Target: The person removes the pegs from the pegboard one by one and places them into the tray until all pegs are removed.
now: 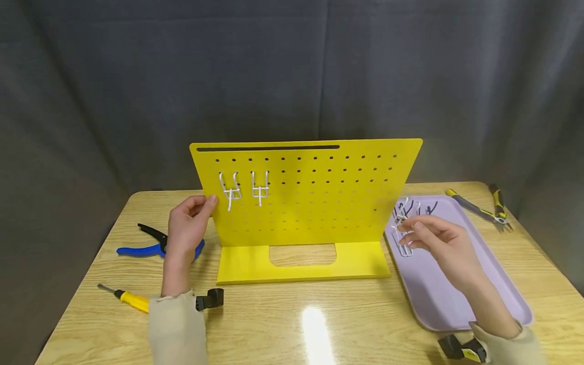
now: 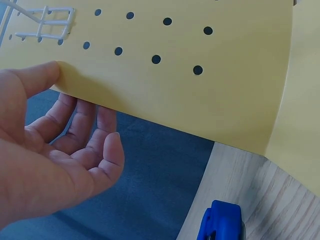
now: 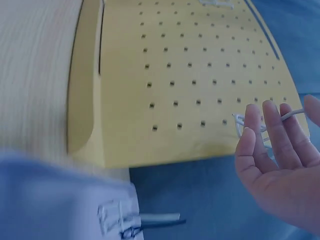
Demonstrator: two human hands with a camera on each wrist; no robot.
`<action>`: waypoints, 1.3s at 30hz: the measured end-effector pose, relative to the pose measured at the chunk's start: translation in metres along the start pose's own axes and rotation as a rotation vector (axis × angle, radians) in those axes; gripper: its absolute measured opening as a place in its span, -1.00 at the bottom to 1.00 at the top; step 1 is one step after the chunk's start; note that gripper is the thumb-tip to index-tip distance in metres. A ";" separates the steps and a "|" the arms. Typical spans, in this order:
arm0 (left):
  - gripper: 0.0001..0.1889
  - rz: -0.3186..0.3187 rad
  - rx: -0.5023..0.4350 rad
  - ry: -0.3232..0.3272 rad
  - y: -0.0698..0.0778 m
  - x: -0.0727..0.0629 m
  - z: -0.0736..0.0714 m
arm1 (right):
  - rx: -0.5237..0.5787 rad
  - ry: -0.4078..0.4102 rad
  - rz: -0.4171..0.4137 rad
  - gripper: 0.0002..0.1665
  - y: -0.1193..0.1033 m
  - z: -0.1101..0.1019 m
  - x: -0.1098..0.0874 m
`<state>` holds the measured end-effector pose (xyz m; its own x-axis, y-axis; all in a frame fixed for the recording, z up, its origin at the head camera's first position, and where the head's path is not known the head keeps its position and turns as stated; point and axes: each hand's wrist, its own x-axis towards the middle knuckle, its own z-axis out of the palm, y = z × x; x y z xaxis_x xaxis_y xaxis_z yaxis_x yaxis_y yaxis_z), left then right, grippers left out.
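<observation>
A yellow pegboard [image 1: 292, 203] stands upright on its base, with two white wire hooks [image 1: 260, 191] hung at its upper left. My left hand [image 1: 189, 223] holds the board's left edge; in the left wrist view the thumb lies on the front face and the fingers curl behind. Over the lilac tray [image 1: 461, 299], beside the board's right edge, my right hand [image 1: 440, 246] pinches a white wire hook [image 3: 240, 122] between thumb and fingers. Part of that hook is hidden behind the fingers. More white hooks [image 1: 405, 249] and dark hooks [image 1: 431, 208] lie in the tray's far end.
Blue-and-black handled pliers [image 1: 141, 251] lie left of the board, partly behind my left wrist. A yellow screwdriver [image 1: 134, 300] is nearer the front left. Beyond the tray on the right are two yellow-and-black handled tools [image 1: 472, 205] [image 1: 498, 203]. A dark curtain [image 1: 292, 76] hangs behind the table.
</observation>
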<state>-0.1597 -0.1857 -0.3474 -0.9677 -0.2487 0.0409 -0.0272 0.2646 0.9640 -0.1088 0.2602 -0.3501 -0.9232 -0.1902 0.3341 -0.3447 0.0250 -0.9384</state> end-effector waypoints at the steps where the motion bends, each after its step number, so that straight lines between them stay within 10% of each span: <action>1: -0.50 0.000 0.001 0.000 0.000 0.000 0.000 | -0.008 0.013 0.013 -0.75 0.001 -0.004 -0.002; 19: -0.51 0.005 -0.003 -0.001 -0.001 -0.002 -0.001 | 0.042 0.153 0.221 -0.76 0.024 -0.061 -0.026; 39: -0.52 0.009 0.005 0.004 -0.001 -0.002 -0.001 | -0.119 -0.074 0.584 -0.71 0.052 -0.102 -0.026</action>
<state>-0.1576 -0.1864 -0.3480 -0.9669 -0.2500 0.0510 -0.0193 0.2713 0.9623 -0.1195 0.3663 -0.3987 -0.9527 -0.1793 -0.2452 0.1957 0.2553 -0.9469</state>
